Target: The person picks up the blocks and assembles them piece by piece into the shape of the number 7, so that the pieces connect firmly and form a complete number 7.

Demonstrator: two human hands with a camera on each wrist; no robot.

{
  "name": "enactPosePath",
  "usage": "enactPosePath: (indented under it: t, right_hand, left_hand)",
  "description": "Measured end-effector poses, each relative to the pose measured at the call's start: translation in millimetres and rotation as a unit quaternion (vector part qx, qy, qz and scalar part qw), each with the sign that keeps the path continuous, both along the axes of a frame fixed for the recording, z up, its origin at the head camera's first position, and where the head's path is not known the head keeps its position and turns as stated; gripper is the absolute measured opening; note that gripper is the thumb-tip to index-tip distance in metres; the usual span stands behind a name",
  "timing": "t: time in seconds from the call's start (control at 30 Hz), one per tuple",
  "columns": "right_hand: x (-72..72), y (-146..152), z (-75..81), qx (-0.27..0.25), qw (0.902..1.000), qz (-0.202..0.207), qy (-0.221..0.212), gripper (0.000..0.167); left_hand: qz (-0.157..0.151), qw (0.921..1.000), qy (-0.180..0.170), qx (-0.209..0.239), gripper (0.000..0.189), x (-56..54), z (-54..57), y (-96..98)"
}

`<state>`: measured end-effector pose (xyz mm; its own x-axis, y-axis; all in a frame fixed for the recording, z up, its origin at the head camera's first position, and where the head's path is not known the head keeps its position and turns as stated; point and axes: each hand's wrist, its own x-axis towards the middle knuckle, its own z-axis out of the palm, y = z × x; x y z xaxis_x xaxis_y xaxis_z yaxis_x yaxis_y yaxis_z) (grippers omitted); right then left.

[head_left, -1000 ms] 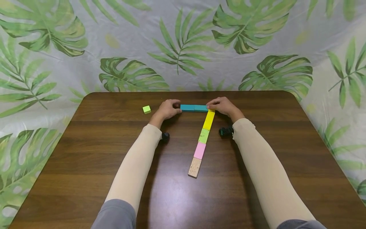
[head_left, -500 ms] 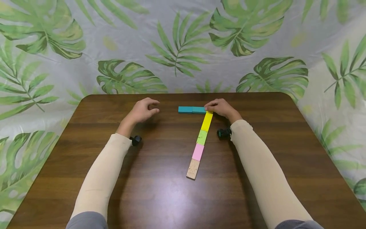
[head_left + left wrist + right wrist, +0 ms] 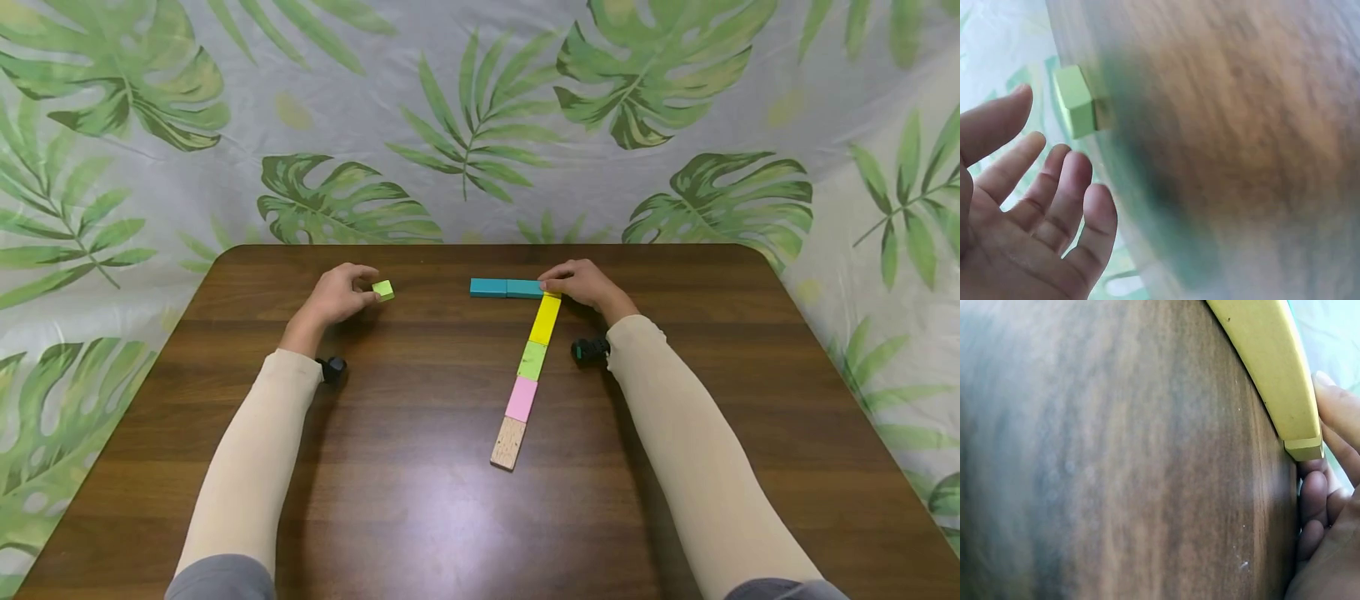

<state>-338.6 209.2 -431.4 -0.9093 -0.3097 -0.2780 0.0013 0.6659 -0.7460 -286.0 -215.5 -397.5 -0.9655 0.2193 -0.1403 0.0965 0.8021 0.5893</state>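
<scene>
My left hand [image 3: 339, 293] has its thumb and fingers spread on either side of a small light green cube [image 3: 383, 290] at the table's far left. In the left wrist view the cube [image 3: 1074, 103] stands beyond the fingertips, apart from them. My right hand [image 3: 585, 283] holds the far end of a yellow block [image 3: 546, 320], where it meets a row of two teal blocks [image 3: 489, 287]. The right wrist view shows curled fingers [image 3: 1314, 492] and thumb around that yellow end [image 3: 1304, 449]; part of the grip is hidden.
From the yellow block a line runs toward me: a green block [image 3: 532, 360], a pink block [image 3: 521, 399] and a bare wood block [image 3: 507, 443]. The brown table [image 3: 420, 400] ends at a leaf-print cloth [image 3: 480, 167] behind.
My left hand has left the end of the teal row and moved left to the green cube. The right hand stays at the yellow block's end, and the rows lie as before.
</scene>
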Motion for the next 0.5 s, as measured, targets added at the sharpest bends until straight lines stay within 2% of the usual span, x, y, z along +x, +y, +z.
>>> enactPosePath:
  t: [0.23, 0.5]
  right_hand:
    - [-0.5, -1, -0.7, 0.002, 1.0000, -0.005, 0.001, 0.037]
    - [1.8, -1, 0.3, -0.001, 0.9999, -0.013, -0.001, 0.036]
  left_hand:
    - [0.012, 0.9978, -0.064, 0.010, 0.065, -9.5, -11.9, -6.9]
    - [0.018, 0.9981, -0.059, -0.001, 0.053, -13.6, -15.9, -4.2]
